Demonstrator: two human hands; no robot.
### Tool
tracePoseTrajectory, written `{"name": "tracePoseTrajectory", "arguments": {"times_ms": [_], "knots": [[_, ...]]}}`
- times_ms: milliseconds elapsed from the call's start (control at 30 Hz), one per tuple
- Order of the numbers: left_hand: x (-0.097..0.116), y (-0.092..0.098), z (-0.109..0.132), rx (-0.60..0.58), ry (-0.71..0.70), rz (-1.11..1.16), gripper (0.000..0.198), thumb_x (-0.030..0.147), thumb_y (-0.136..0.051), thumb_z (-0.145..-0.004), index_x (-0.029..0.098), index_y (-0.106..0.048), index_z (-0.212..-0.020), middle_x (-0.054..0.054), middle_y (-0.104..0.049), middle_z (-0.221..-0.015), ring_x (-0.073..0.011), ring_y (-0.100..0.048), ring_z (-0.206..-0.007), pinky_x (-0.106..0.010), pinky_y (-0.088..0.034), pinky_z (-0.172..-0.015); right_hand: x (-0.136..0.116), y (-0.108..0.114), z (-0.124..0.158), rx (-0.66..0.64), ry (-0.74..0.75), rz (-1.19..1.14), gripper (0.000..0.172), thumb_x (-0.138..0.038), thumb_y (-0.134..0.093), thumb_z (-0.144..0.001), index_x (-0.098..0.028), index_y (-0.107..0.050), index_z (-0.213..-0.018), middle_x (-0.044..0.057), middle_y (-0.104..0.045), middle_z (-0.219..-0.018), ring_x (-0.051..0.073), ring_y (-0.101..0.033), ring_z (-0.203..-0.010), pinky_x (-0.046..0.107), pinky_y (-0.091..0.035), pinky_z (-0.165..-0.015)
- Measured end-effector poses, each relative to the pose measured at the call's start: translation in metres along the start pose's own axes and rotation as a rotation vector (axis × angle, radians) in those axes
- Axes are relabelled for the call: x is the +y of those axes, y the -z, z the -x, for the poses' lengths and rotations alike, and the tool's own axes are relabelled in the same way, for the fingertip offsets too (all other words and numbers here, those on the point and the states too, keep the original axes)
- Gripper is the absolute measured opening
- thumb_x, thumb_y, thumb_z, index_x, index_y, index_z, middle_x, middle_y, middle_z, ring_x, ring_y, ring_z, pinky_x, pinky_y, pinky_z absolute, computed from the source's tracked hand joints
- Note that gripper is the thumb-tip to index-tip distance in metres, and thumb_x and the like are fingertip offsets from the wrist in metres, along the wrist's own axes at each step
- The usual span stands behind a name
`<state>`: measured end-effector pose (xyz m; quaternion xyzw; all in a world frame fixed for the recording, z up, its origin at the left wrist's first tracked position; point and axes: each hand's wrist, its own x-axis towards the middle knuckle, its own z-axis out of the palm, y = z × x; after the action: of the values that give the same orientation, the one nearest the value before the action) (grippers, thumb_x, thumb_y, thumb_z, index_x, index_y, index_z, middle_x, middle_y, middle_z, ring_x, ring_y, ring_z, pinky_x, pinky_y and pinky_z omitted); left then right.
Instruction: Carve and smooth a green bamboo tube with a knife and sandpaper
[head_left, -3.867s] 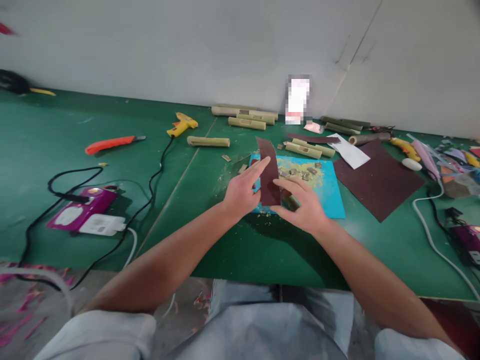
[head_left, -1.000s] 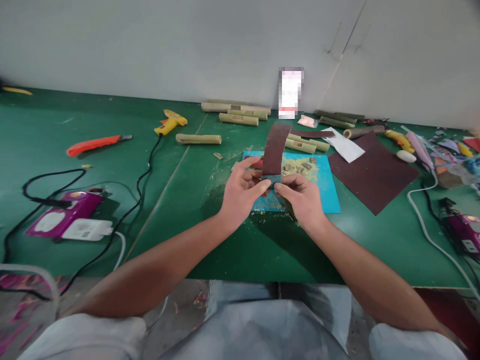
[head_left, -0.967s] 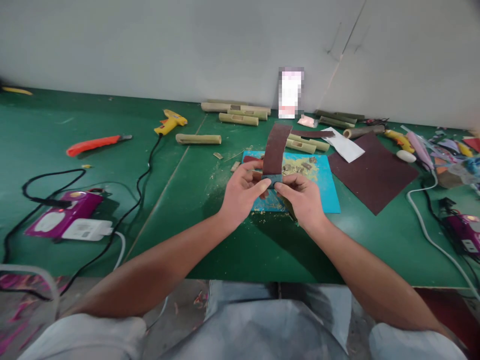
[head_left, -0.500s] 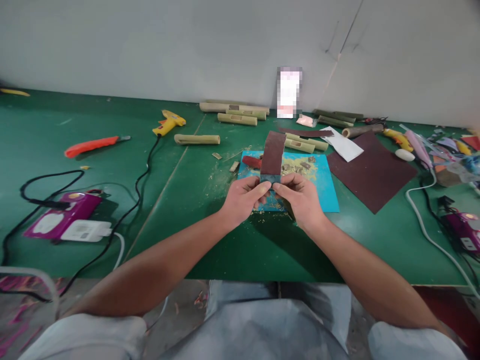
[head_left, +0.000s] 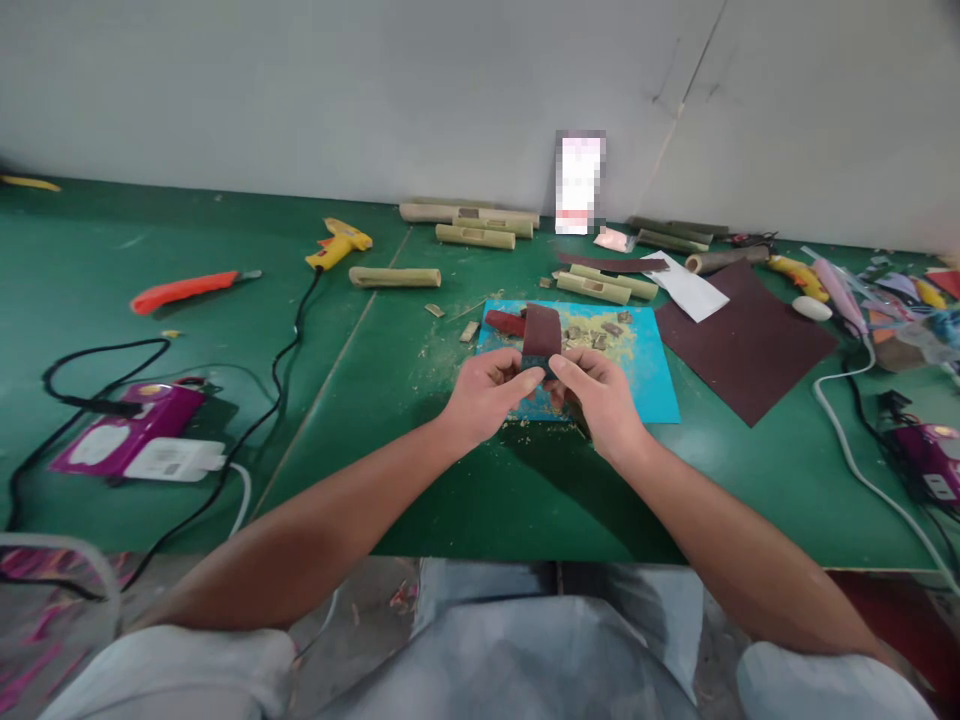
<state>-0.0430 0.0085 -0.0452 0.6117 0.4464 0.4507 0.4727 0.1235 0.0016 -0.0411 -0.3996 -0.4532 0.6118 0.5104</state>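
Both hands meet over the near part of a blue mat (head_left: 654, 385) strewn with shavings and chips. My left hand (head_left: 487, 395) pinches the left side of a dark brown sandpaper strip (head_left: 542, 330), thumb on its bluish-grey near end. On the strip's right side, my right hand (head_left: 600, 395) grips the same end between thumb and fingers. The far part of the strip curves over toward the mat. Something dark and narrow shows beneath my right hand, mostly hidden. A red-handled tool (head_left: 505, 322) lies on the mat just left of the strip.
Bamboo pieces (head_left: 592, 287) lie behind the mat, others (head_left: 476, 237) near the wall. Right are a large brown sheet (head_left: 750, 350), white paper (head_left: 688, 287) and cables. Left are a yellow glue gun (head_left: 341, 245), an orange cutter (head_left: 184, 292) and a purple power strip (head_left: 131, 430).
The brown strip stood up tall between my hands; its far end has now bent down and it looks shorter. My right thumb has shifted slightly along its near end.
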Motion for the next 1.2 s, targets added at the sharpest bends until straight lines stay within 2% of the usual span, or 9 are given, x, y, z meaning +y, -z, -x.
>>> {"name": "tracePoseTrajectory", "arguments": {"times_ms": [133,233,400,667,900,1200], "knots": [[0.000,0.000,0.000,-0.004,0.001,0.010,0.030,0.042,-0.069,-0.080,0.015,-0.060,-0.069,0.002,-0.055,-0.054,-0.0079,-0.046,-0.045,-0.020,-0.036,-0.045,-0.001,-0.001,0.000,0.001,0.045,0.030,0.027,-0.043,-0.075,-0.078,-0.021,-0.062,-0.072,-0.003,-0.060,-0.061,0.010,-0.052,-0.053,0.026,-0.040,-0.053],[0.001,-0.001,0.001,-0.004,0.016,0.046,0.036,0.046,-0.066,-0.083,0.015,-0.058,-0.067,0.000,-0.058,-0.057,-0.0079,-0.049,-0.047,-0.020,-0.039,-0.046,-0.002,-0.001,0.001,0.005,0.067,0.070,0.026,-0.043,-0.074,-0.077,-0.021,-0.062,-0.075,-0.004,-0.058,-0.060,0.010,-0.052,-0.055,0.027,-0.039,-0.054],[0.003,-0.003,-0.001,0.015,0.067,0.071,0.041,0.050,-0.066,-0.081,0.015,-0.057,-0.062,0.002,-0.052,-0.050,-0.0067,-0.043,-0.042,-0.019,-0.032,-0.041,-0.005,-0.003,0.002,-0.003,0.086,0.110,0.023,-0.041,-0.073,-0.076,-0.020,-0.064,-0.081,-0.003,-0.060,-0.062,0.011,-0.052,-0.057,0.027,-0.040,-0.055],[0.001,-0.003,-0.002,0.049,0.026,0.018,0.036,0.044,-0.067,-0.081,0.015,-0.056,-0.061,0.002,-0.053,-0.050,-0.0066,-0.043,-0.043,-0.020,-0.034,-0.043,-0.004,-0.002,0.000,0.002,0.052,0.050,0.022,-0.038,-0.075,-0.074,-0.020,-0.066,-0.082,-0.003,-0.062,-0.065,0.011,-0.053,-0.058,0.028,-0.042,-0.056],[0.003,-0.005,-0.002,0.061,0.075,0.104,0.031,0.041,-0.070,-0.077,0.015,-0.058,-0.065,0.002,-0.055,-0.052,-0.0066,-0.044,-0.044,-0.020,-0.034,-0.044,-0.004,-0.002,-0.001,0.008,0.037,-0.020,0.018,-0.031,-0.078,-0.071,-0.020,-0.070,-0.083,-0.002,-0.066,-0.072,0.011,-0.054,-0.061,0.029,-0.044,-0.060],[0.009,-0.008,-0.003,0.054,0.161,0.220,0.028,0.037,-0.077,-0.073,0.012,-0.065,-0.075,0.001,-0.062,-0.058,-0.0082,-0.052,-0.046,-0.021,-0.041,-0.046,0.005,0.003,-0.005,0.010,0.027,-0.081,0.015,-0.028,-0.078,-0.073,-0.021,-0.072,-0.084,0.000,-0.067,-0.077,0.013,-0.056,-0.066,0.031,-0.045,-0.065]]}}
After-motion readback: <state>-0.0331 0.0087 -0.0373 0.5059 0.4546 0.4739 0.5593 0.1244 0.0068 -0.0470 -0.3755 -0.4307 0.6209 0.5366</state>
